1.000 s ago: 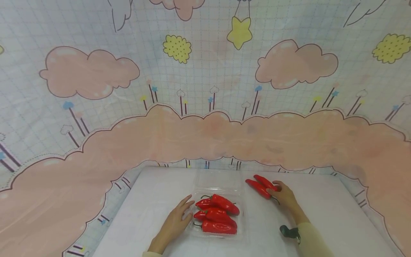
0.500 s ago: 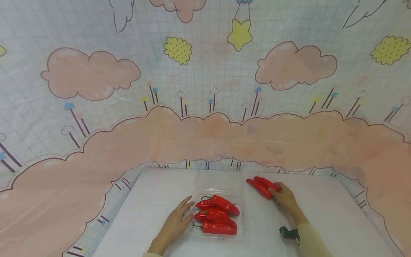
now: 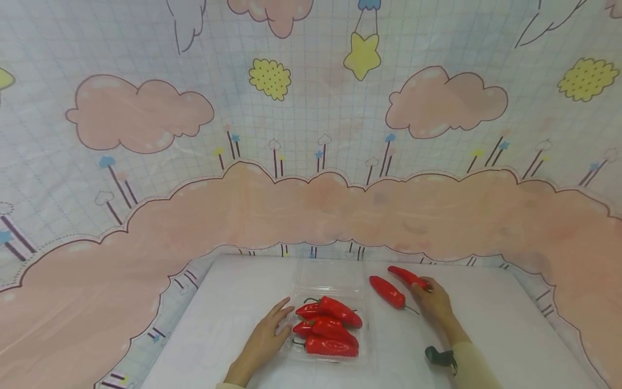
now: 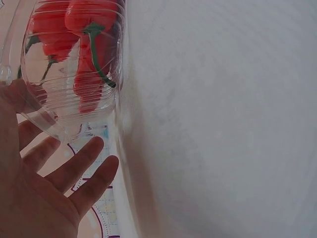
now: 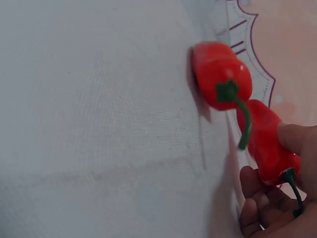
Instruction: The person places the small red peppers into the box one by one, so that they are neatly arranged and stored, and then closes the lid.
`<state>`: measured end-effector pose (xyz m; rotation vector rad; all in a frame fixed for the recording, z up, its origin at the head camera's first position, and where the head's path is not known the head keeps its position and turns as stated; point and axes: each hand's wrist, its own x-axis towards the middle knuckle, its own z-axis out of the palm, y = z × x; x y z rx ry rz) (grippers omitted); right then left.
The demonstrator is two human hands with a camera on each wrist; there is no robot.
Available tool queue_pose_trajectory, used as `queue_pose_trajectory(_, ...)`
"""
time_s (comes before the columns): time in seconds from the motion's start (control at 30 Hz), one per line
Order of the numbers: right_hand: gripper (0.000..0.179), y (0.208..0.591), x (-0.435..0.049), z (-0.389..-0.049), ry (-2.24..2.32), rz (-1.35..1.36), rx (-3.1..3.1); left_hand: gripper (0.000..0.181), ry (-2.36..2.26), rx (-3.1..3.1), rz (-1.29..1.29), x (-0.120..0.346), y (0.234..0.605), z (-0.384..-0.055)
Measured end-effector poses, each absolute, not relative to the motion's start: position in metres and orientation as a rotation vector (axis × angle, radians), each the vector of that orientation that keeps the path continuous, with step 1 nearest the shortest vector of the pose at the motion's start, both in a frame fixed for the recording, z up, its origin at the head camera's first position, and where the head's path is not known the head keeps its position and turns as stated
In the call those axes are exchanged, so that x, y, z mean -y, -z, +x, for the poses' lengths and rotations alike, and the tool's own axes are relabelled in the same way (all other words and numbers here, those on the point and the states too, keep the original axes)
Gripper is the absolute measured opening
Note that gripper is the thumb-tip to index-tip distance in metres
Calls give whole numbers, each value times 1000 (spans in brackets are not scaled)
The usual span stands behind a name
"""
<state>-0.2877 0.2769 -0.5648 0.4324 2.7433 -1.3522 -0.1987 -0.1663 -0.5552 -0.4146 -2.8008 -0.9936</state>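
Observation:
In the head view a clear plastic clamshell box (image 3: pixel 367 346) lies with its lid (image 3: pixel 330 273) folded back, several red chili peppers (image 3: pixel 332 346) piled inside. My left hand (image 3: pixel 264 332) rests against the box's left side, fingers spread and nearly straight; the left wrist view shows its thumb (image 4: pixel 22 96) at the plastic wall. To the right of the box, my right hand (image 3: pixel 435 303) pinches a red chili pepper (image 3: pixel 405 275) near its stem end, between thumb and fingers. Another red chili pepper (image 3: pixel 387 292) lies on the table beside it, green stem toward me.
The white table (image 3: pixel 214 302) ends at the back against a patterned cloth backdrop (image 3: pixel 301 210) with clouds and stars. A dark green object (image 3: pixel 437 356) is at the right wrist, beside the sleeve (image 3: pixel 473 364).
The right hand has taken hold of the farther chili pepper and shifted it slightly right, widening the gap to the other one. The left hand stays at the box.

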Motion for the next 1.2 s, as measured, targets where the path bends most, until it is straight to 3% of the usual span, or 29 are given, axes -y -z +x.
queue_pose_trajectory(0.3,75,550,-278,-275,1394,340,-2747,43,1006,2780,-431,166,554,-196)
queue_pose_trajectory(0.67,61,530,-281,-270,1360,237,-2924,43,999,2779,-428,168,559,-199)
queue_pose_trajectory(1.2,63,509,-274,-247,1390,169,-2942,43,1006,2787,-420,168,558,-198)
